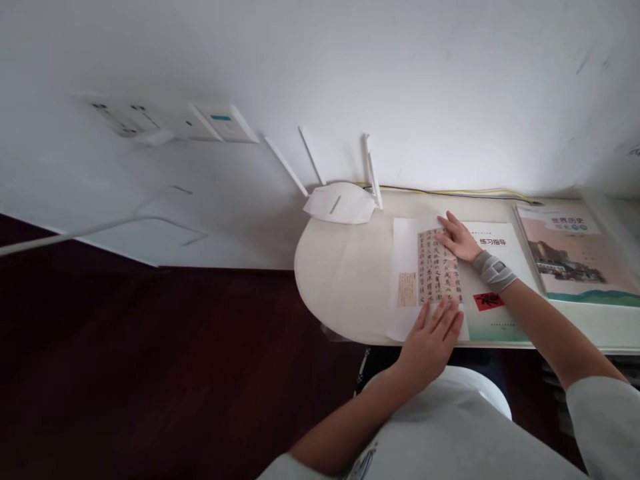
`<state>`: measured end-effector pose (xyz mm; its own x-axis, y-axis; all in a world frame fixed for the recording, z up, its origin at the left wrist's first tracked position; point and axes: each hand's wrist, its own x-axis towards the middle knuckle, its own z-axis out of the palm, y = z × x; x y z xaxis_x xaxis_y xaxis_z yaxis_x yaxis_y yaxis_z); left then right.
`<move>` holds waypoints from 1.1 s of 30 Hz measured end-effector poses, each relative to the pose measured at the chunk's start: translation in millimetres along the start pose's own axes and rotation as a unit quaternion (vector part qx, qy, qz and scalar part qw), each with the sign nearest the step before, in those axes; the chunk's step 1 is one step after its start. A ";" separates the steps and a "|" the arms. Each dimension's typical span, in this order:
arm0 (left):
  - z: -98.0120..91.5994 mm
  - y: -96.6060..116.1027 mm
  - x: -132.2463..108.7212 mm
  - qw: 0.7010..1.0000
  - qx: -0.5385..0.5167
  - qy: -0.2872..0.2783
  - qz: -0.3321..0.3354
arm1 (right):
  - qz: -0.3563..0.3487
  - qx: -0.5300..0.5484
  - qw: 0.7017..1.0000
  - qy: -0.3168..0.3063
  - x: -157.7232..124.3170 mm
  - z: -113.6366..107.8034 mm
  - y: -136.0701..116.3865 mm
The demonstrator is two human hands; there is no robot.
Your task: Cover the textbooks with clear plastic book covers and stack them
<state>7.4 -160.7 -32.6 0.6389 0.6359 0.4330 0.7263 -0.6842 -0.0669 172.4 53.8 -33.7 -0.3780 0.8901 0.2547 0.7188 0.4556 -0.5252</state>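
Note:
A white sheet (405, 267) with a tan panel of handwritten Chinese characters (434, 277) lies on the table. Its right side meets a white and green booklet (505, 277) with a red label; whether the two are joined I cannot tell. My left hand (433, 339) rests on the sheet's lower part, fingers stretched out and slightly apart. At the upper right of the sheet, my right hand (459, 239) lies with its fingers spread, touching the paper. A grey strap (494, 269) wraps my right wrist.
The table (337, 273) has a rounded left end. A white router (340, 202) with upright antennas stands by the wall, and thin cables (465, 193) run along the back edge. A pink history book (575, 257) lies at right. Wall sockets (175, 123) and a white cord (95, 233) are at left.

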 end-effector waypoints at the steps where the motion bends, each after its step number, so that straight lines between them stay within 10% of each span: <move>1: 1.6 0.7 -2.1 1.000 0.004 0.000 -0.012 | -0.003 0.000 1.000 0.001 -0.6 0.2 0.7; 33: -10.5 -16.7 -27.5 0.997 -0.012 0.049 -0.055 | -0.124 -0.080 0.986 -0.080 -8.9 -3.0 -6.8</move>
<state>-25.0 -170.5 -34.0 0.5271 0.6701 0.5226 0.7834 -0.6215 0.0069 172.6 42.8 -30.0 -0.6321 0.7428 0.2206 0.6703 0.6670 -0.3253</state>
